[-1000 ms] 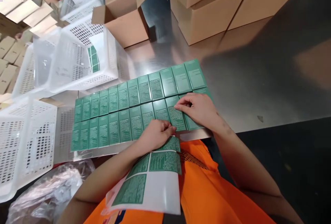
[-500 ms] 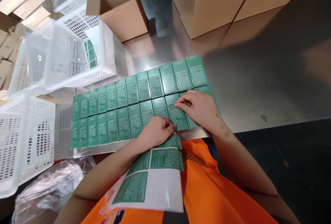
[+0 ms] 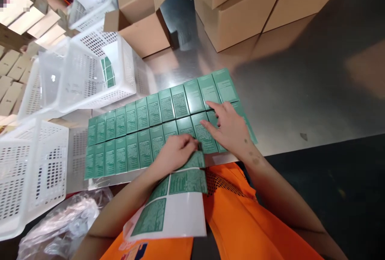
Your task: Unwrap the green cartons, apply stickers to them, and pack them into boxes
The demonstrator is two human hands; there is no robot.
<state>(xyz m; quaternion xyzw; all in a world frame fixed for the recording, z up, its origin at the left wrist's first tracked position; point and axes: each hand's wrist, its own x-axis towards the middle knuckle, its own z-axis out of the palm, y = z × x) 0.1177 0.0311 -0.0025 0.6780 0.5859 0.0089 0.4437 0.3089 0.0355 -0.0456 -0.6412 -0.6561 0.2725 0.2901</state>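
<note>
Sticker sheet [image 3: 177, 208] lies across the lap, its top edge pinched in the left hand [image 3: 174, 154] at the table [image 3: 300, 91] rim. Right hand [image 3: 230, 130], curled half a second ago, now lies flat with fingers spread on the near row of green boxes [image 3: 144, 132], apparently pressing a label. Beyond stand white baskets [image 3: 90, 71] and cardboard cartons [image 3: 240, 11].

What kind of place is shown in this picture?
Probably a packing or labelling area in a warehouse or factory. Rows of green boxes lie on a steel table, the left hand holds a sheet of green labels, and cardboard cartons and white plastic baskets stand around.
</note>
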